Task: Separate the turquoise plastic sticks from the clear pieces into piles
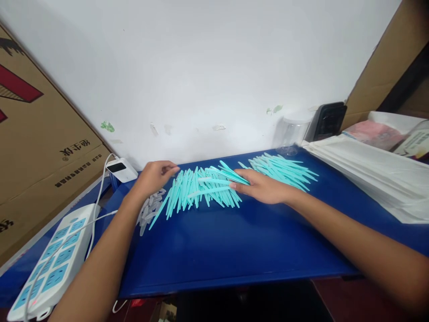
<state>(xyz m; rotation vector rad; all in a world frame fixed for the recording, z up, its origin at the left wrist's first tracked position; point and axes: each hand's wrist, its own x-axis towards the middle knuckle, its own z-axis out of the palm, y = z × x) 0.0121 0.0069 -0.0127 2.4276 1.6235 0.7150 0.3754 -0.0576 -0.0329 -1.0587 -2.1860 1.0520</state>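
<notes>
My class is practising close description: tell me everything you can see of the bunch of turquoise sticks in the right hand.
The bunch is several slim turquoise sticks, plastic-looking, some paler at the tips. The right hand holds them near one end; they fan leftward over the heap of similar sticks on the blue table. Their number, and whether they touch the heap, cannot be told.

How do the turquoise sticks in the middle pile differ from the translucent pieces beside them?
The turquoise sticks are strongly coloured; the translucent pieces look greyish. The sticks are long, the pieces shorter. The right hand holds several sticks, no visible pieces. Both kinds lie heaped on the blue tabletop.
</notes>
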